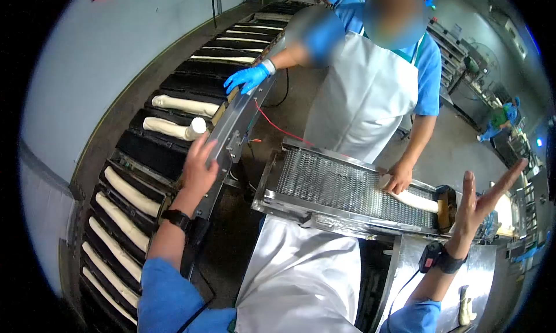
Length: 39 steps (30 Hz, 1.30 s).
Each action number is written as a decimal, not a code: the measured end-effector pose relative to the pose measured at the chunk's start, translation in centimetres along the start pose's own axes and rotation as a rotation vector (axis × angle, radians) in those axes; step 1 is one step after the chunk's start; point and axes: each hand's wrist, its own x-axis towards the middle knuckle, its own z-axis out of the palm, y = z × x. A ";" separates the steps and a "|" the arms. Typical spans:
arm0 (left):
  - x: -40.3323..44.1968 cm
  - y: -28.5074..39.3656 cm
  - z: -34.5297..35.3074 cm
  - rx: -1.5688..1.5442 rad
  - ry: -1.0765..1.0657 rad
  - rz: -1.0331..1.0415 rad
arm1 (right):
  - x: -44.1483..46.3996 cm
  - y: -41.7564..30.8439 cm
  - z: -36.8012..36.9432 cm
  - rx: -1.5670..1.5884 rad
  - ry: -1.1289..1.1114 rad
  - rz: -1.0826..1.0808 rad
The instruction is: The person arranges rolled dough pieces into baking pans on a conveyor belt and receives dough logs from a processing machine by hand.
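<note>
My left hand point(200, 169) is over the near edge of the black conveyor, fingers stretched out. Just beyond its fingertips lies a pale dough roll point(165, 126), its round white end point(198, 126) turned up toward me; whether a finger touches it I cannot tell. Another dough roll point(185, 105) lies in the slot behind. My right hand point(478, 202) is raised with fingers spread and holds nothing, near the right end of a metal mesh conveyor point(324, 178). On that mesh, a dough strip point(417, 201) lies under a co-worker's bare hand point(399, 176).
The black slotted conveyor point(145, 153) curves along the left wall, with several dough rolls point(119, 243) in its slots. Opposite me stands a co-worker in a white apron point(365, 95), a blue-gloved hand point(248, 78) on the conveyor's edge. Dough scraps point(465, 307) lie on a steel table point(423, 275).
</note>
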 end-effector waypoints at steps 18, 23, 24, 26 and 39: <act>3.6 -3.7 0.0 -1.138 0.265 -0.715 | -13.8 -4.5 0.1 0.530 -0.802 0.203; 4.2 -13.8 1.9 -1.075 0.405 -0.692 | -15.1 -4.2 -0.9 0.518 -0.832 0.327; 4.3 -15.1 2.6 -1.072 0.448 -0.709 | -15.1 -4.0 -1.0 0.510 -0.822 0.326; 4.1 -15.2 3.0 -1.037 0.466 -0.684 | -15.4 -3.6 -1.4 0.491 -0.846 0.351; -4.0 -9.8 -1.6 -0.137 0.291 -0.727 | -23.0 8.1 4.2 0.177 -0.938 0.437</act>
